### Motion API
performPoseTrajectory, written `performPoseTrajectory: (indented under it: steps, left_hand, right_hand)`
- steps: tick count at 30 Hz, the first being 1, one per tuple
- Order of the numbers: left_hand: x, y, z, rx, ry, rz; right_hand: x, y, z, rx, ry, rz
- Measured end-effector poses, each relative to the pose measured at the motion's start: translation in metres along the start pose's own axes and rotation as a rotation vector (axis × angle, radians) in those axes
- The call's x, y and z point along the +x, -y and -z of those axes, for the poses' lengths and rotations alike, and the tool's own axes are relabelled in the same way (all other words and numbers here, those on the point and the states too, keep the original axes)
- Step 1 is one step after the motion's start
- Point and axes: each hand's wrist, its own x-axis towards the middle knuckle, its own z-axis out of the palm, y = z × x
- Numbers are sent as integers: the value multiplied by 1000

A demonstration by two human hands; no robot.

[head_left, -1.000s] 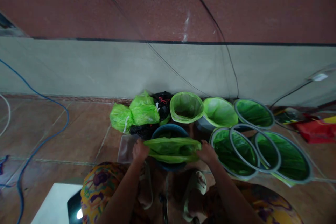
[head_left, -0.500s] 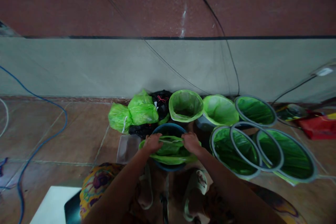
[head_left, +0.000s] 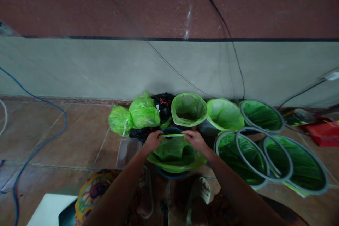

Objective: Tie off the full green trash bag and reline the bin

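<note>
As left hand (head_left: 153, 142) and right hand (head_left: 195, 140) pinch green plastic bag (head_left: 169, 152) by far edge, stretched left-right, rest lies nearside over blue bucket (head_left: 169, 176); neither hand nearer.

Open overhead room lies above the blue bucket (head_left: 169, 175). Forward passage at bin height is blocked by the black bag (head_left: 162, 107) and lined bin (head_left: 189, 108) near the floor's (head_left: 82, 137) wall-side edge. On the right, lined rims and the loose ring (head_left: 290, 166) obstruct low passage. On the left, beyond the clear tray (head_left: 128, 152), open floor extends toward the left edge (the blue cable (head_left: 16, 204) crosses it)
</note>
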Motion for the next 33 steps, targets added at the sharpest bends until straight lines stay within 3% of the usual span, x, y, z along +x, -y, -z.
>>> performPoseTrajectory:
  steps: [4,6,11,18,24,28,33]
  left_hand:
    - [6,5,-3,-337,-86,49]
    - [8,7,-6,-400,-87,51]
    - [11,12,-3,-369,-35,47]
    - [30,10,12,-179,32,12]
    - [60,3,-8,17,-50,55]
    - [71,10,-18,44,-9,104]
    - [63,26,-5,6,43,128]
  right_hand:
    - [7,-5,-1,190,-27,-107]
    - [10,-6,0,199,-29,-119]
    - [14,-11,6,5,2,-142]
    - [29,-17,3,-326,83,30]
    - [48,-22,-21,-621,86,42]
    - [57,-28,-25,-577,127,-84]
    - [54,-34,-10,-390,177,-155]
